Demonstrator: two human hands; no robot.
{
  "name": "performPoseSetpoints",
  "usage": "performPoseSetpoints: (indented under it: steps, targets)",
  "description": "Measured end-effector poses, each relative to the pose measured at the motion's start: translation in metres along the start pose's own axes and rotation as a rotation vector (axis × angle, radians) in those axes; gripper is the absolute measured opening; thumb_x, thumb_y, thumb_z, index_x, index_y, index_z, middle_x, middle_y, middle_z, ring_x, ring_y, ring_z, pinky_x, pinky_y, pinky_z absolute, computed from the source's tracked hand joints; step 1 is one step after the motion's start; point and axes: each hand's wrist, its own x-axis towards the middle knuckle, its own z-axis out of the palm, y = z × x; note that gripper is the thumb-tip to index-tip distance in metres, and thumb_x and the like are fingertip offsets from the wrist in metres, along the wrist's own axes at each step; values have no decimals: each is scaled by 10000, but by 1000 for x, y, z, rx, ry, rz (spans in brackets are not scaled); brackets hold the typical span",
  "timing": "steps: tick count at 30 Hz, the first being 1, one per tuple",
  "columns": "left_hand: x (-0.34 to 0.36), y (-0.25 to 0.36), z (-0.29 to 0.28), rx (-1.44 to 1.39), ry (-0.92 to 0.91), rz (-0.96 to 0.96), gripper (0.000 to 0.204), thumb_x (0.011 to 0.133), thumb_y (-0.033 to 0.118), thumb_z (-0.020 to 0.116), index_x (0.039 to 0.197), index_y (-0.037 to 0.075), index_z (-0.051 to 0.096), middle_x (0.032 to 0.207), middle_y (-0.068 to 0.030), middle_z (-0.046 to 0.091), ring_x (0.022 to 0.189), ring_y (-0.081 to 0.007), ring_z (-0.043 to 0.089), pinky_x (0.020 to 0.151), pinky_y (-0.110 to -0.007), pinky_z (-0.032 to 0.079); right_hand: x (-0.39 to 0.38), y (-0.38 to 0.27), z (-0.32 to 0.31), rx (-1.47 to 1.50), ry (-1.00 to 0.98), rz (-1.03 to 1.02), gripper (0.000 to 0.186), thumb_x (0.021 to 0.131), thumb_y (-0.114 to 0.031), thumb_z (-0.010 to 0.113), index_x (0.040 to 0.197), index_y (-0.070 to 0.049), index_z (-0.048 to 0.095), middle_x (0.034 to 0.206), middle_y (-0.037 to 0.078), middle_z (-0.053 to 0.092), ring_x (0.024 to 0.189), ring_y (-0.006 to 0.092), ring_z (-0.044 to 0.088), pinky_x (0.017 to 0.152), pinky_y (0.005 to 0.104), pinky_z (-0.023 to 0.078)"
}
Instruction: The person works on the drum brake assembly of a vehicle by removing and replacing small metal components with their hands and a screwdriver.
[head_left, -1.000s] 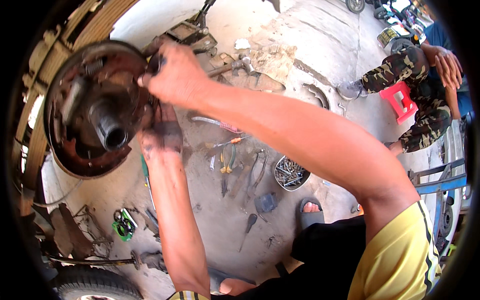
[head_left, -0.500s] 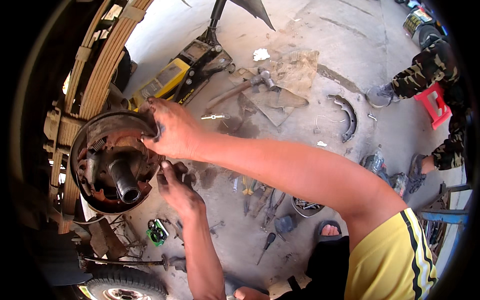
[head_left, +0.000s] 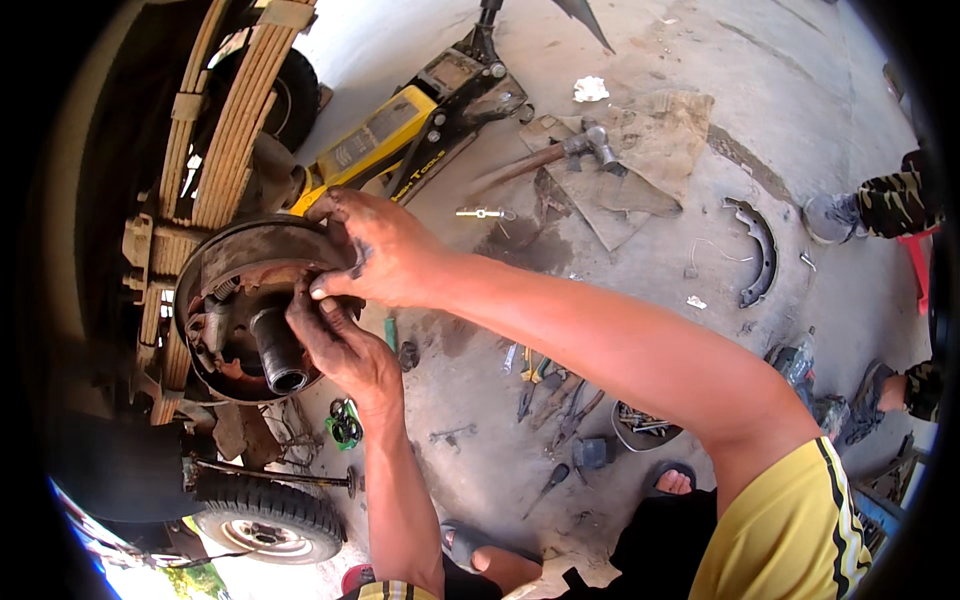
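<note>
A rusty drum brake assembly point(head_left: 232, 345) sits on the axle at the left, with a dark hollow spindle point(head_left: 277, 350) sticking out of its middle. A small coil spring point(head_left: 224, 289) shows near its upper left. My right hand point(head_left: 385, 245) is closed over the assembly's upper right edge, thumb on the near side, its other fingers partly hidden behind. Just below, my left hand point(head_left: 345, 350) reaches in beside the spindle. Its blackened fingers are bent together near my right thumb. Whatever they pinch is hidden.
Leaf springs point(head_left: 235, 120) rise above the brake. A yellow floor jack point(head_left: 385, 135) stands behind it. On the floor lie a hammer point(head_left: 560, 155) on cardboard, a loose brake shoe point(head_left: 760, 255), several tools and a bowl of bolts point(head_left: 645, 425). A person's camouflage-clad leg point(head_left: 895, 205) is at right.
My left hand has moved up from the assembly's lower right edge to its front, beside my right thumb. My right hand keeps to the same edge. The whole view has shifted.
</note>
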Motion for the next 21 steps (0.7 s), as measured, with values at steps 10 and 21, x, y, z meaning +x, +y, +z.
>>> performPoseSetpoints:
  steps: [10,21]
  targets:
    - [2,-8,6,24,62,10,248,970,27,574,1184,-96,543,1100,-219,589,999,-342,607,868,-390,501,6,-11,-27,106,-254,114,572,784,-243,818,1257,-49,563,1093,119,673,944,210,639,847,354,520]
    - [3,-3,15,-60,148,-166,273,985,35,581,1208,-58,456,1001,-123,592,875,-179,584,775,-295,509,5,-14,-23,79,-229,208,567,757,-109,841,1263,-82,586,1023,42,670,854,143,588,786,317,512]
